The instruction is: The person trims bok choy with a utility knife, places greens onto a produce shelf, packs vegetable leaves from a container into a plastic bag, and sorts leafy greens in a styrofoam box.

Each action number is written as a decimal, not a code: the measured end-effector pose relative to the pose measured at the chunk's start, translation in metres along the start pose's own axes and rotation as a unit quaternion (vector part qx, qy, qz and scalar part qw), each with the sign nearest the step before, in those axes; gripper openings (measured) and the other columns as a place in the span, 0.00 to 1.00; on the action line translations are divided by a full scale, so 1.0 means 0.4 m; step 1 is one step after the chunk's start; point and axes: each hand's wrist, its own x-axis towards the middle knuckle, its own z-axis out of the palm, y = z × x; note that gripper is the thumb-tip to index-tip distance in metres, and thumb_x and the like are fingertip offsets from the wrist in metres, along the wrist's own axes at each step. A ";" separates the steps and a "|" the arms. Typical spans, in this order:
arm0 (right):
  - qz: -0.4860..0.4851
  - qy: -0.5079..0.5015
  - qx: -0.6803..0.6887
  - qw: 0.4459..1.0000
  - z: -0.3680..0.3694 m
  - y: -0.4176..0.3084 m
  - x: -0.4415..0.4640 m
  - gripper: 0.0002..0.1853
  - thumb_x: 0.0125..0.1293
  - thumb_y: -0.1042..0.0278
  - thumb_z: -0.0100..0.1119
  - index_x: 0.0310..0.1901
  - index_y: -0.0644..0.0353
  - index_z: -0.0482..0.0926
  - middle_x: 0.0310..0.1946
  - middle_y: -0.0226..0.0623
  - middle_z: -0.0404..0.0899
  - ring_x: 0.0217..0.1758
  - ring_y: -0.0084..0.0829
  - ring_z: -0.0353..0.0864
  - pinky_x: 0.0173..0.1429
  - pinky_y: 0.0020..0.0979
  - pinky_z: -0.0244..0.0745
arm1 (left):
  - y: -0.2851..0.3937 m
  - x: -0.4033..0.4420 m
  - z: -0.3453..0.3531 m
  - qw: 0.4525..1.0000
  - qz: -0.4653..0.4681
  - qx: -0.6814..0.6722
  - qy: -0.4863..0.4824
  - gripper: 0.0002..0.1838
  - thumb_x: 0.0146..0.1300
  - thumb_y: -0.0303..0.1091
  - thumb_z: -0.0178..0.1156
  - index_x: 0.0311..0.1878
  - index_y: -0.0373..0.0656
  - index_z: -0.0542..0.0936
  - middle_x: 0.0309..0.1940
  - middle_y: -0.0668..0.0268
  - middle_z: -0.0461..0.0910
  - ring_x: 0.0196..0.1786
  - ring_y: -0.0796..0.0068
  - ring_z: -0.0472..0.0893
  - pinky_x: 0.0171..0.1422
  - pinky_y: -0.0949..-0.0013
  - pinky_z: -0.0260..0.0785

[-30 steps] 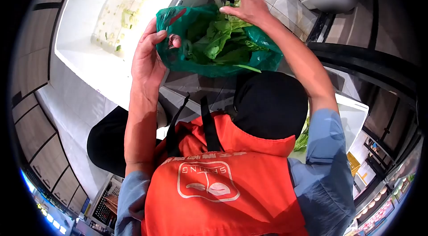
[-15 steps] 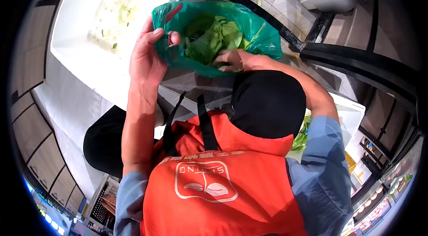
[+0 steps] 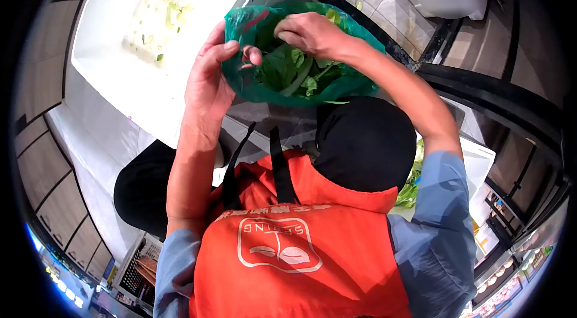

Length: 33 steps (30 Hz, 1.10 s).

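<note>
Right hand (image 3: 312, 34) moved farther over greens (image 3: 288, 71), grip unclear, left hand (image 3: 209, 77) grasping green bag (image 3: 354, 83)

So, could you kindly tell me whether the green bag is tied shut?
No, the green bag gapes open, showing leafy greens inside, while the left hand holds its rim.

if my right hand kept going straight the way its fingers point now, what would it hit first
Probably the side wall of the green bag, near where your left hand holds it. Depth is unclear, so your right hand might brush the leafy greens first.
</note>
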 end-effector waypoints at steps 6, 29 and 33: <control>0.162 -0.060 -0.086 0.981 0.189 0.130 0.069 0.14 0.62 0.61 0.54 0.40 0.61 0.84 0.40 0.48 0.84 0.46 0.46 0.84 0.47 0.40 0.79 | -0.008 -0.026 0.052 0.999 -0.025 0.038 -0.005 0.28 0.60 0.27 0.54 0.65 0.32 0.68 0.65 0.47 0.70 0.35 0.69 0.79 0.45 0.72 0.72; 0.028 0.063 -0.136 0.988 -0.057 -0.012 -0.213 0.12 0.44 0.72 0.68 0.34 0.59 0.80 0.53 0.36 0.76 0.58 0.39 0.75 0.58 0.38 0.73 | 0.056 -0.034 -0.046 0.998 0.034 0.028 0.039 0.26 0.61 0.27 0.55 0.64 0.31 0.68 0.61 0.45 0.73 0.36 0.72 0.80 0.41 0.74 0.75; -0.103 -0.039 -0.187 0.976 -0.040 -0.021 -0.181 0.11 0.39 0.70 0.67 0.27 0.59 0.77 0.60 0.37 0.72 0.67 0.43 0.67 0.65 0.46 0.70 | 0.046 -0.024 -0.057 0.999 0.029 0.012 0.033 0.27 0.61 0.26 0.53 0.64 0.30 0.67 0.62 0.44 0.72 0.36 0.72 0.80 0.41 0.74 0.75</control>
